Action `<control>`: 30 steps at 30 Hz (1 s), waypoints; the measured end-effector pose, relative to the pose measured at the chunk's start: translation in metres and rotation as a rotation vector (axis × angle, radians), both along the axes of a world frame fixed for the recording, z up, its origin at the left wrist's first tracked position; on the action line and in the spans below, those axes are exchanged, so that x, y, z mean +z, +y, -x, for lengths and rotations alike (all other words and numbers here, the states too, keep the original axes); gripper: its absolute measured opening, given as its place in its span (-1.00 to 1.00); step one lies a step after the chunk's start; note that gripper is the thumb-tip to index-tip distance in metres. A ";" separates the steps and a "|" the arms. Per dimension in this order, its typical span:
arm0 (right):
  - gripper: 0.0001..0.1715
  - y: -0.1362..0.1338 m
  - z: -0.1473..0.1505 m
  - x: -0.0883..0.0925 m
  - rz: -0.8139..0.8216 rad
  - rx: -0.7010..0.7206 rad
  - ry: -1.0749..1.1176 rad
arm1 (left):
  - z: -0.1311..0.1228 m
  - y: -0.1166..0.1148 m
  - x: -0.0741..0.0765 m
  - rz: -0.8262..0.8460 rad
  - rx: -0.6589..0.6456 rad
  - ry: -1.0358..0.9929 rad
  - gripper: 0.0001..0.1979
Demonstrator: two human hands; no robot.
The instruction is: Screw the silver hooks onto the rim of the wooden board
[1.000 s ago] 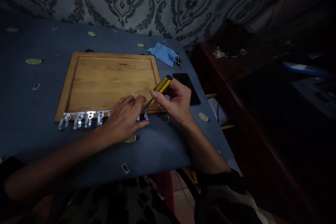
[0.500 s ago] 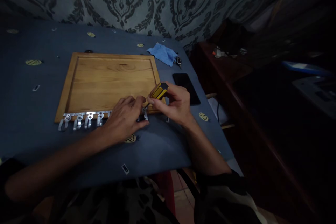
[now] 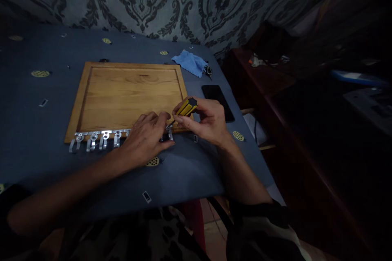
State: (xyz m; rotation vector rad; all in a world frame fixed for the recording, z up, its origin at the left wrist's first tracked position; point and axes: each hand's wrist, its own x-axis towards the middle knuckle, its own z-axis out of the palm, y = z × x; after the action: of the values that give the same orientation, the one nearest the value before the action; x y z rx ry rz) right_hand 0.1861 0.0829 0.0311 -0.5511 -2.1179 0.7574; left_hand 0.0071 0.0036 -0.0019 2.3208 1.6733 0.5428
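A wooden board (image 3: 128,96) with a raised rim lies on the blue cloth. Along its near edge runs a metal hook rail (image 3: 98,138) with several hooks hanging over the edge. My left hand (image 3: 147,138) rests palm down on the right part of the rail, fingers curled over it and pressing it against the board. My right hand (image 3: 205,120) is closed round a yellow and black screwdriver (image 3: 185,108). Its thin shaft points down and left to the rail, right beside my left fingertips. The tip itself is too dark to make out.
A black phone (image 3: 218,102) lies right of the board, close to my right hand. A crumpled blue cloth (image 3: 190,62) with keys beside it sits at the back right. The table's right edge drops to a dark wooden bench (image 3: 263,77). A patterned wall stands behind.
The screwdriver handle has swung lower and closer to my right palm, standing steeper over the rail. My left hand has stayed on the rail.
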 end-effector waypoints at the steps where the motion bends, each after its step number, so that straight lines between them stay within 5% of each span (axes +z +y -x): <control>1: -0.72 0.000 0.000 -0.001 0.012 -0.026 -0.008 | 0.000 0.000 0.001 0.002 0.001 -0.002 -0.55; 10: -0.56 0.000 0.009 -0.006 0.276 -0.128 0.099 | 0.000 0.000 0.003 0.031 -0.009 -0.003 -0.51; 17: -0.53 0.001 0.007 -0.003 0.464 0.016 0.125 | 0.000 0.000 0.005 0.030 -0.014 -0.001 -0.53; 30: -0.55 0.001 0.015 -0.008 0.386 -0.146 0.257 | 0.002 -0.001 0.002 0.016 -0.009 -0.038 -0.51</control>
State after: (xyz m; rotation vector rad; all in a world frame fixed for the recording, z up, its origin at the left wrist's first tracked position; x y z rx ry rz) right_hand 0.1715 0.0839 0.0232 -0.7597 -1.6839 1.0985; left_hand 0.0050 0.0031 -0.0003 2.2906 1.6441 0.5654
